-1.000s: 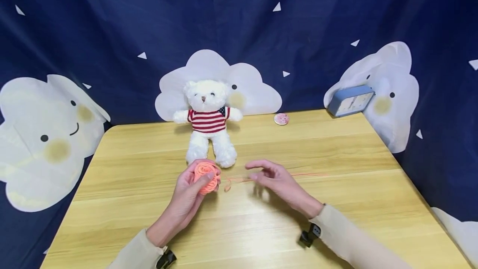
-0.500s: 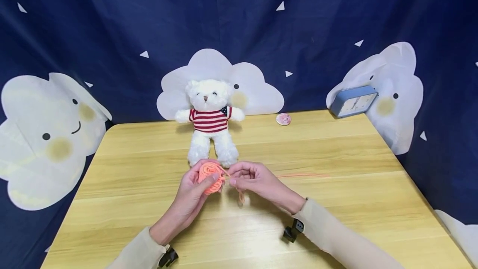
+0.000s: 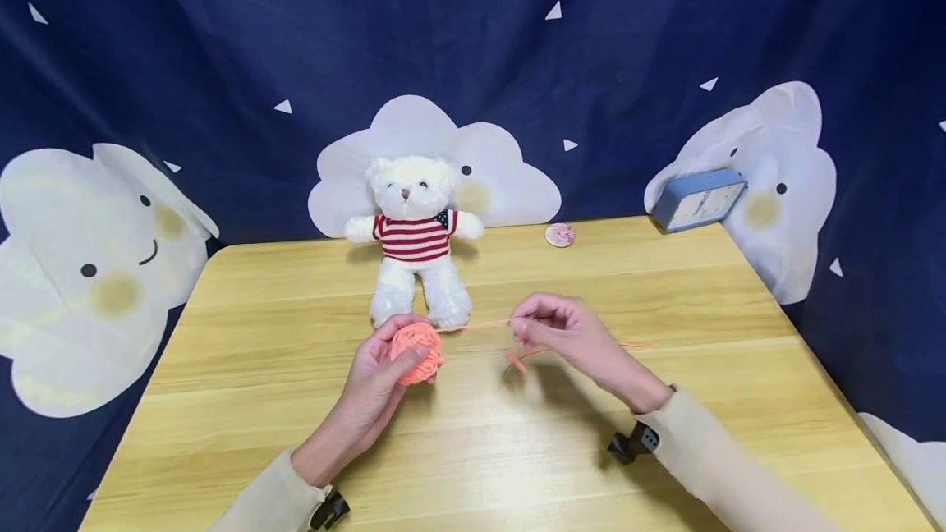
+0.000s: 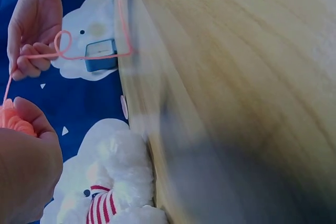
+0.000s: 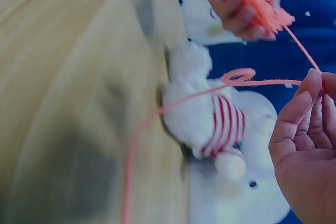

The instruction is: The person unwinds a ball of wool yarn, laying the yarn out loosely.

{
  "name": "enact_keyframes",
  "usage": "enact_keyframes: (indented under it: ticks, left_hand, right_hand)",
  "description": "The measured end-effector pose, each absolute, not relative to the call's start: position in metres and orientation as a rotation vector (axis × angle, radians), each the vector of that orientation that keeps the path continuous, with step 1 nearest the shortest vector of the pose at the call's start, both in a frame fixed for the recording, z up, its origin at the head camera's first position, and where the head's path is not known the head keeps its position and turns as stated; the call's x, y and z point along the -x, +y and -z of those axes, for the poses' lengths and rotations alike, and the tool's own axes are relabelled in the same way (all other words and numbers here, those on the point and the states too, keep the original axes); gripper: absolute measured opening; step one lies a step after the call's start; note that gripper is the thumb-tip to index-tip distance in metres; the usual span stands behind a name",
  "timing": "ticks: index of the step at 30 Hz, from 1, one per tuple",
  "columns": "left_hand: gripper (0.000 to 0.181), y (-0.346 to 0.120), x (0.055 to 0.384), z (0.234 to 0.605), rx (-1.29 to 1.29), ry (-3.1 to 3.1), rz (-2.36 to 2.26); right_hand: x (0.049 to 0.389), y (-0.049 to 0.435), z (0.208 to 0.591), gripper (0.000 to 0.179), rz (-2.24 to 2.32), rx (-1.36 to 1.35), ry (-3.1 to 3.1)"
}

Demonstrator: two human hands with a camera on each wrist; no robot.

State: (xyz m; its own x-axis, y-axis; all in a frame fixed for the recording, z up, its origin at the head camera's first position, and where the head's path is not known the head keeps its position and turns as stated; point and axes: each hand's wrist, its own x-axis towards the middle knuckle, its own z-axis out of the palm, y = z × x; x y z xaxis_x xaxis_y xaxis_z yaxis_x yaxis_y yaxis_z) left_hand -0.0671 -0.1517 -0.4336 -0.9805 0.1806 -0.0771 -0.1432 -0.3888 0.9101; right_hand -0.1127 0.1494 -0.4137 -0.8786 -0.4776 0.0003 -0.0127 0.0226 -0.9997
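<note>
My left hand [image 3: 380, 384] grips a ball of orange yarn [image 3: 416, 354], the thumb lying across its front. From the ball a strand [image 3: 476, 325] runs taut to my right hand [image 3: 580, 343], which pinches it between thumb and fingertips. Past the pinch, the loose yarn tail [image 5: 186, 98] hangs down with a small loop in it, and its far part trails onto the table, as the right wrist view shows. In the left wrist view the yarn ball [image 4: 16, 119] is mostly hidden behind the left hand.
A white teddy bear [image 3: 414, 240] in a striped shirt sits just beyond the left hand on the wooden table [image 3: 259, 335]. A round pink badge [image 3: 560, 235] and a blue clock [image 3: 698, 199] are at the back edge, before a dark blue curtain [image 3: 488, 15].
My right hand came in to the ball, took hold of the yarn there and moved off to the right, drawing a strand straight. The left hand has stayed nearly in place with the ball.
</note>
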Motion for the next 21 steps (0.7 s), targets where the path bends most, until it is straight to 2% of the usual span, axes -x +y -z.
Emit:
enact_keyframes:
  ticks: [7, 21]
  left_hand:
    - [0.04, -0.154, 0.067, 0.437, -0.107, 1.603, -2.449]
    - [0.036, -0.159, 0.066, 0.439, -0.089, 1.592, -2.506]
  right_hand:
    - [0.114, 0.189, 0.4, 0.008, 1.912, 0.503, 2.12]
    - [0.108, 0.248, 0.398, 0.009, 2.058, 0.424, 2.235]
